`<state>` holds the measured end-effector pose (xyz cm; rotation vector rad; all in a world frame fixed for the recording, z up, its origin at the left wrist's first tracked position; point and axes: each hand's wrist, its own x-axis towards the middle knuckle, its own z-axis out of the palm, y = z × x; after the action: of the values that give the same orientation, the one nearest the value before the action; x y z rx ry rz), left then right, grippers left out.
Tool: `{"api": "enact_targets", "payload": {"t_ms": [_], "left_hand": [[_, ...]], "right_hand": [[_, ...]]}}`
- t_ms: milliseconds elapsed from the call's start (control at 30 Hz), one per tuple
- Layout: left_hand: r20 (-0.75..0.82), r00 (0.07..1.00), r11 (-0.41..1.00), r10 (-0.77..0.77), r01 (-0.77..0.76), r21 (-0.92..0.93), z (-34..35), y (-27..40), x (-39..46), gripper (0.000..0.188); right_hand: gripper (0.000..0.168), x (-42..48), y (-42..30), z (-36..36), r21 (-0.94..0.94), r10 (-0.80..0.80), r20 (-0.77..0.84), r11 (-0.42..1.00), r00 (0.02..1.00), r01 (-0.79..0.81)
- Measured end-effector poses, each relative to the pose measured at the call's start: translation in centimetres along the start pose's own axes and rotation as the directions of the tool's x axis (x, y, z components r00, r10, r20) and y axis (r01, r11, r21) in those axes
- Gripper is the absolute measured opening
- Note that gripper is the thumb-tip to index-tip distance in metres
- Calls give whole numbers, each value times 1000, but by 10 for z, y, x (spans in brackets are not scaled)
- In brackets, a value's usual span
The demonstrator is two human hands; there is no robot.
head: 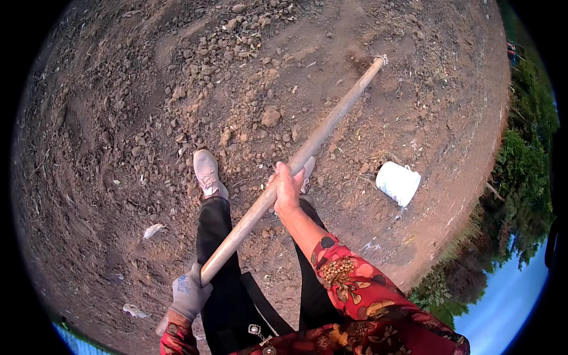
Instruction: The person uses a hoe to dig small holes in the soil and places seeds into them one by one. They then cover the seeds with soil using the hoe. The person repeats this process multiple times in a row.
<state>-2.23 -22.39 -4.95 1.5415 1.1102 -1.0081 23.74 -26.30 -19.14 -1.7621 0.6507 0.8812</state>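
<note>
A long wooden tool handle (317, 137) slants across the view from lower left to upper right. My left hand (190, 290), in a pale work glove that bears writing, is closed around its lower part. Further up, my bare right hand (287, 184) grips the shaft at about its middle. At the far end a metal collar (382, 58) shows beside a patch of dark loose soil (359, 62). The tool's head is hidden, so I cannot tell its kind.
Cloddy brown soil (199, 111) surrounds my pink shoes (206, 171). A white plastic bucket (398, 183) lies tipped on its side to the right. Pale scraps (153, 230) lie on the left. Green trees (519, 177) line the field's right edge.
</note>
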Motion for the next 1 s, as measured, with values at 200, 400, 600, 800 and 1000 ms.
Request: {"api": "enact_targets", "payload": {"t_ms": [200,400,600,800,1000], "left_hand": [[-184,968,981,-173,185,49,21,-123,-156,25],[-379,924,986,-42,100,135,38,-112,-152,21],[-371,888,962,272,-244,120,31,-38,-32,23],[-129,930,938,345,-343,37,3,56,19,27],[86,996,997,2,-9,80,9,-32,-84,30]], "right_hand": [[29,-159,75,-11,158,440,358,841,823,-518],[25,-127,56,-22,333,519,266,741,812,-583],[25,-36,-21,-52,385,115,169,907,979,-173],[22,45,-73,-71,278,-111,-1,955,994,107],[31,-56,22,-49,120,115,12,986,993,-115]]}}
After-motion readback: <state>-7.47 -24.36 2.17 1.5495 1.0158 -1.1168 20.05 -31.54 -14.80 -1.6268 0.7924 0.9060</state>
